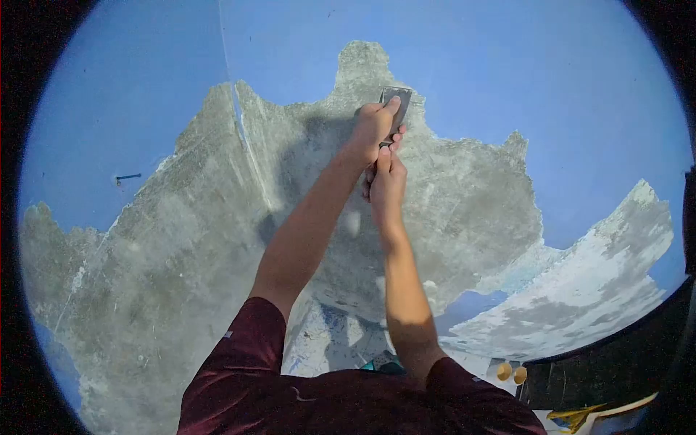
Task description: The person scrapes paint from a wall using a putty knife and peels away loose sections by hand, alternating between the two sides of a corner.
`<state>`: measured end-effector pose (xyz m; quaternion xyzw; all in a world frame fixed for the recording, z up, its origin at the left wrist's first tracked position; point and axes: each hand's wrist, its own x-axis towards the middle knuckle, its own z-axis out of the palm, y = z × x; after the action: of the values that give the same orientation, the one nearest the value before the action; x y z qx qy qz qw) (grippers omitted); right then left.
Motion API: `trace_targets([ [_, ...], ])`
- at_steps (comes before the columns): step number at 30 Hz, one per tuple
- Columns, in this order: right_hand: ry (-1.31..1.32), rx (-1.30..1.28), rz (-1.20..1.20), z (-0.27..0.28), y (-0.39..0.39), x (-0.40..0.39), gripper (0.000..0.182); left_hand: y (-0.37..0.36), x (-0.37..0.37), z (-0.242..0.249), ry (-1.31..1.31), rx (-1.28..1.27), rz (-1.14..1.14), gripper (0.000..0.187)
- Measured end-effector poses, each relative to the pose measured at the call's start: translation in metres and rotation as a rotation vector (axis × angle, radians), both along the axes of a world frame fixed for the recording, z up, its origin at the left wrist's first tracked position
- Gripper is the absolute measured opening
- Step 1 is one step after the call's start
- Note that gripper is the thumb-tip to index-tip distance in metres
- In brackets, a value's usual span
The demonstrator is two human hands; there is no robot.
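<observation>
A scraper (395,116) with a flat dark metal blade is held up against the wall, its wide end pointing upward. My left hand (373,129) is closed round it, with the thumb lying along the face of the blade. Just below, my right hand (388,177) grips the lower end, which the fingers mostly hide. Bare grey plaster (464,196) surrounds both hands. Above it, flaking blue paint (500,65) ends in a ragged edge close to the blade.
A nail or hook (128,176) sticks out of the wall at the left. White flakes litter the floor (312,348) below. Two round tan objects (512,373) and a yellow item (578,418) lie at lower right, near a dark panel (580,373).
</observation>
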<state>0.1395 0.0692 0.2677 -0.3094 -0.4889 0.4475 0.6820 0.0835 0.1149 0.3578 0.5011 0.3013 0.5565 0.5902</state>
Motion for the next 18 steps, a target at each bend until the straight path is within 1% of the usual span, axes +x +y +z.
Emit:
trace_targets([
  [1,-0.012,0.017,-0.043,-0.001,0.003,-0.004,0.037,0.002,-0.001,0.002,0.002,-0.012,0.002,0.031],
  [2,-0.068,0.06,-0.138,-0.001,0.008,-0.011,0.041,0.004,-0.002,0.004,0.0,0.0,0.006,0.031],
  [3,-0.068,0.072,-0.135,-0.003,0.012,-0.012,0.041,0.006,-0.003,0.004,0.038,0.007,0.021,0.032],
  [5,-0.185,0.022,-0.148,-0.005,0.013,-0.01,0.044,0.006,0.0,0.009,0.078,0.024,0.033,0.034],
  [6,-0.186,0.027,-0.147,-0.004,0.013,-0.011,0.044,0.004,0.001,0.013,0.134,-0.011,0.102,0.036],
  [7,-0.214,-0.033,-0.174,-0.003,0.014,-0.014,0.046,0.001,0.002,0.016,0.188,-0.047,0.176,0.038],
  [8,-0.242,-0.092,-0.197,0.002,0.014,-0.017,0.048,0.0,0.003,0.018,0.186,-0.04,0.188,0.038],
  [9,-0.242,-0.087,-0.184,0.005,0.011,-0.019,0.048,-0.002,0.002,0.018,0.166,-0.019,0.179,0.037],
  [11,-0.203,-0.072,-0.148,0.011,0.006,-0.022,0.052,0.0,0.0,0.019,0.149,0.004,0.181,0.037],
  [12,-0.203,-0.073,-0.142,0.011,0.007,-0.025,0.052,0.001,-0.001,0.019,0.21,0.018,0.205,0.039],
  [13,-0.099,-0.028,-0.15,0.011,0.008,-0.03,0.048,0.002,-0.001,0.02,0.27,0.034,0.227,0.04],
  [14,0.005,0.019,-0.161,0.013,0.01,-0.035,0.045,0.002,-0.002,0.024,0.27,0.038,0.231,0.04],
  [16,0.025,0.056,-0.164,0.018,0.014,-0.045,0.046,0.003,-0.002,0.031,0.375,0.047,0.294,0.041],
  [18,0.038,0.081,-0.166,0.025,0.011,-0.044,0.046,0.001,-0.002,0.037,0.406,0.033,0.301,0.041],
])
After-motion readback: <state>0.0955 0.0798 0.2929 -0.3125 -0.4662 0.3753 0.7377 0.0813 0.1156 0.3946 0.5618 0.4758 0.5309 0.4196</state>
